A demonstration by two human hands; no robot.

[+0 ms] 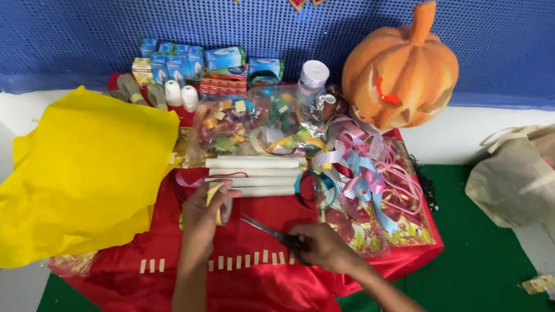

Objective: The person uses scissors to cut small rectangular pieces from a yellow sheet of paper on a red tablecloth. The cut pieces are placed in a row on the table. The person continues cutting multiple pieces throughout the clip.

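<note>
My left hand [204,216] holds a roll of tape [223,209] upright above the red cloth [255,293], with a short strip pulled up from it. My right hand [323,246] grips a pair of scissors [267,230], blades pointing left toward the tape roll and slightly apart. A row of several small cut tape pieces [237,261] lies on the red cloth just below both hands. Several white paper rolls [254,174] lie side by side just beyond my hands.
Yellow tissue paper [84,176] covers the left side. Ribbons in pink and blue [372,177], a clear bag of ribbon scraps [260,123], small boxes [190,62] and an orange pumpkin lantern [402,69] sit at the back. A beige bag [540,175] lies on the right.
</note>
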